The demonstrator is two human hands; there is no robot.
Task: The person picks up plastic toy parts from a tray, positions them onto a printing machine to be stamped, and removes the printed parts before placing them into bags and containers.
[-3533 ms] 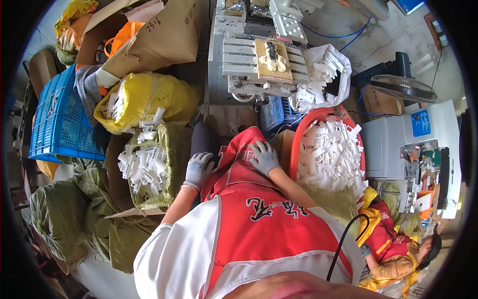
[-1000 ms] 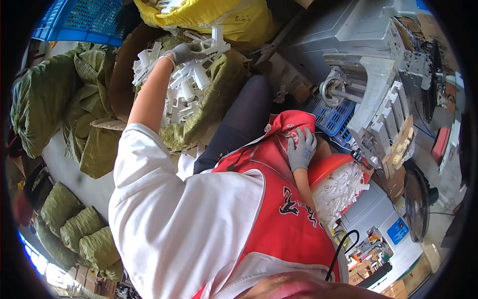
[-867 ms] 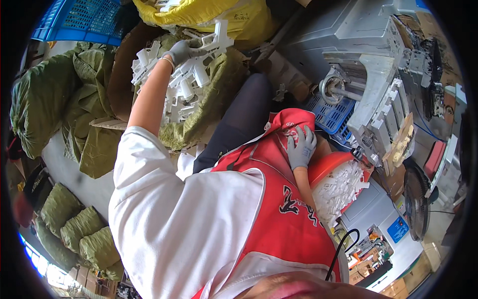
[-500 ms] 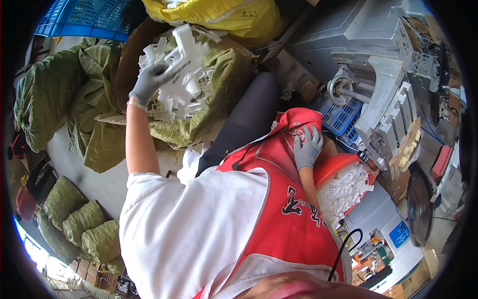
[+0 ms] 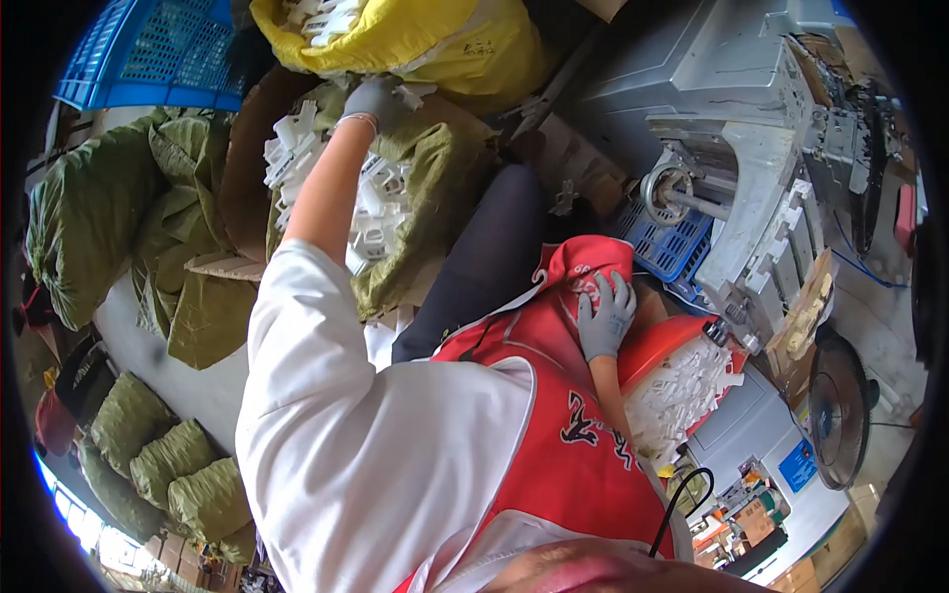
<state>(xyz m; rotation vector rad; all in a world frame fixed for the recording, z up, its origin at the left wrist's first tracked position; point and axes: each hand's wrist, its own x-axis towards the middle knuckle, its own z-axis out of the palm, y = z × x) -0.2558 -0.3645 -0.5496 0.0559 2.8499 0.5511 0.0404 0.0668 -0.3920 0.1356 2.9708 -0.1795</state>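
Observation:
My left hand (image 5: 379, 100), in a grey glove, reaches far forward to the top edge of an open green sack (image 5: 440, 188) full of white plastic parts (image 5: 374, 212). Its fingers curl around a white part beside the yellow sack (image 5: 435, 40). My right hand (image 5: 605, 318), also gloved, lies flat with fingers spread on a bunched fold of my red apron (image 5: 578, 282) over my knee. Just right of that hand is a red basin (image 5: 660, 341) heaped with more white parts (image 5: 682, 390).
A grey machine (image 5: 736, 128) with a small blue basket (image 5: 664, 249) below it stands at the right. A blue crate (image 5: 158, 54) sits at the top left. Filled green sacks (image 5: 163, 465) lie lower left, and a fan (image 5: 840, 405) stands at the far right.
My left hand lifted a cluster of white parts from the middle of the green sack, then moved up to its far edge. My right hand stayed on the apron.

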